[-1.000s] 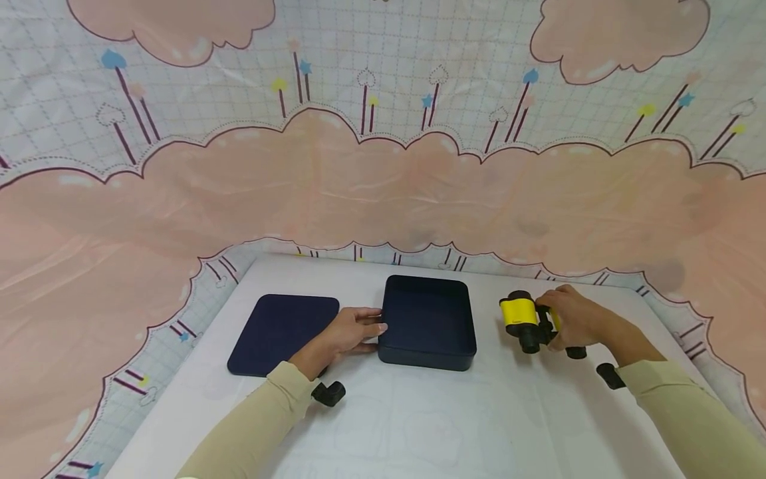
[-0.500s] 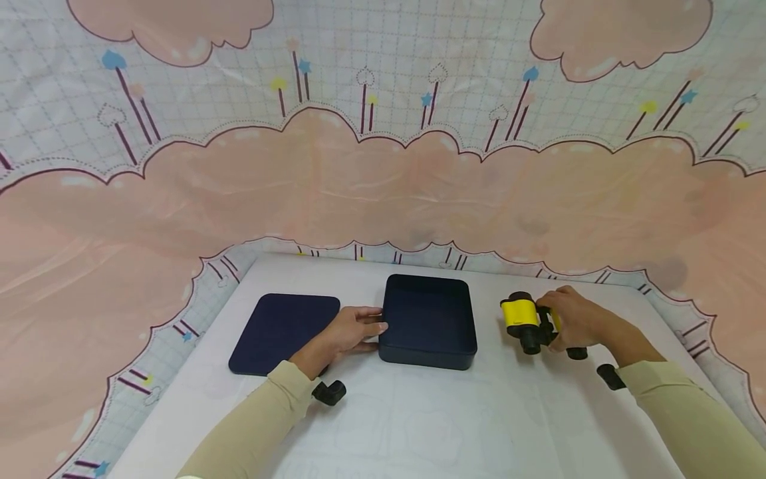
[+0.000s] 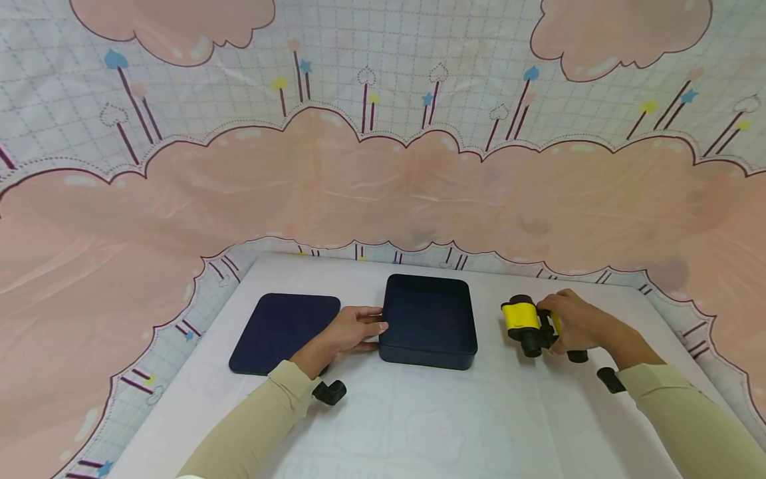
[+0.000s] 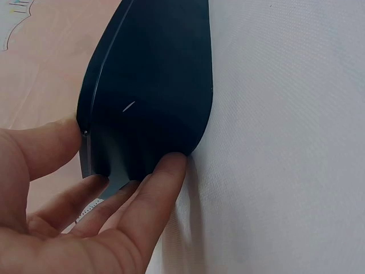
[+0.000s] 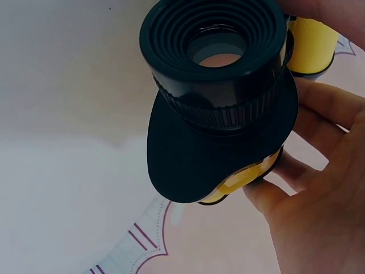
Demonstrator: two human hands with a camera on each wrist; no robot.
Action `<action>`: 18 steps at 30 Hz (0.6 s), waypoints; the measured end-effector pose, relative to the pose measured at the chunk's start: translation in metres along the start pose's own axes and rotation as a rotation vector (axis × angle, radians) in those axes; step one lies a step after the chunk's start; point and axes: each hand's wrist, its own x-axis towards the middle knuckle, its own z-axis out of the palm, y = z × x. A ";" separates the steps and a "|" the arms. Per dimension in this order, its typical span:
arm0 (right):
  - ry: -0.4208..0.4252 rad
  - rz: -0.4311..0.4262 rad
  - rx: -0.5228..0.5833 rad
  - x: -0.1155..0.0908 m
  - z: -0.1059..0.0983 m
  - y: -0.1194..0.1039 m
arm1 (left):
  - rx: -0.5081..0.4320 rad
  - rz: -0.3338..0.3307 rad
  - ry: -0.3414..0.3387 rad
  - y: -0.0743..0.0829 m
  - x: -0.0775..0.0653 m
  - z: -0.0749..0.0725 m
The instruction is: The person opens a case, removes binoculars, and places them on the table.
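Note:
A dark navy box [image 3: 427, 359] without a cover sits on the white table, its hollow facing up. My left hand [image 3: 353, 329] rests against its left side. In the left wrist view, thumb and fingertips touch the box's outer wall [image 4: 154, 85] near the rim, fingers mostly straight. To the right of the box, my right hand [image 3: 577, 322] grips a pair of yellow and black binoculars [image 3: 520, 316]. The right wrist view has one black eyepiece [image 5: 214, 63] close up, with fingers around the yellow barrel. Part of the binoculars is hidden behind the hand.
A flat dark navy lid [image 3: 281, 332] lies left of the box, partly under the left forearm. The white tabletop [image 3: 443, 426] reaches toward the front. Behind it hangs a curtain [image 3: 383, 186] printed with clouds.
The binoculars and my right hand have come slightly down and toward the front of the table. My left hand and the box have stayed in place.

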 end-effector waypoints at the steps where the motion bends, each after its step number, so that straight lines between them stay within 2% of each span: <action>1: -0.001 0.001 0.004 0.000 0.001 0.001 | 0.002 0.000 -0.001 0.000 0.000 0.000; 18: -0.022 0.033 0.032 0.000 0.004 0.003 | -0.002 0.001 0.004 -0.004 0.004 0.000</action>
